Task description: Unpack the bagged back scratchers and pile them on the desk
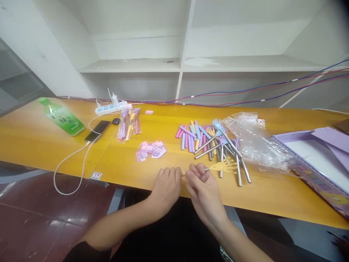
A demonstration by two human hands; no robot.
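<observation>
A back scratcher with a yellow hand-shaped head [222,166] is held level across the front of the table. My right hand [203,185] is closed around its metal rod just behind the head. My left hand [167,185] is a fist at the other end; a short piece of rod shows between the two hands, and the handle inside the fist is hidden. Just beyond lies a pile of back scratchers [219,133] with metal rods and blue, purple and yellow heads. Beside them are several coloured handle sleeves [191,135] in pink, purple, blue and yellow.
Printed cards [152,149] lie left of centre, below bagged back scratchers [128,125]. Clear plastic bags [255,140] and a purple box [305,140] occupy the right. On the left are a green bottle [64,118], a phone [97,131] with a cable, and a power strip [110,108].
</observation>
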